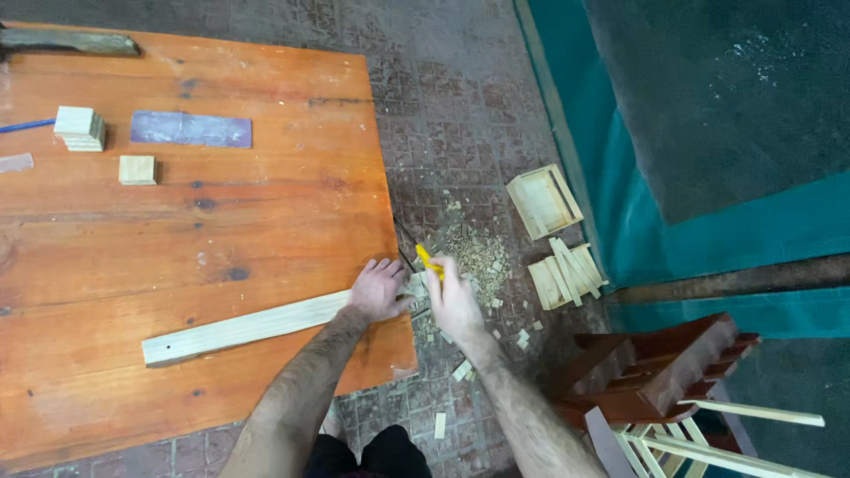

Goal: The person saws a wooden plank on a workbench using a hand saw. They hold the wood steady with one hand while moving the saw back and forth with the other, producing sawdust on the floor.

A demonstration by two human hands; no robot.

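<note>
Item: 1 pale wooden strip (252,327), flat along the bench (221,230) near edge, right end overhanging. Left hand (378,289) pressed palm-down, fingers spread, on that end. Right hand (453,296) just beside it, closed around a yellow-handled tool (428,259) at the strip's tip.

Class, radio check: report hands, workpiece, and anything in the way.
Left hand pressing the wooden strip flat at the table edge. Right hand gripping a yellow tool at the strip's end. Offcuts litter the floor below.
</note>
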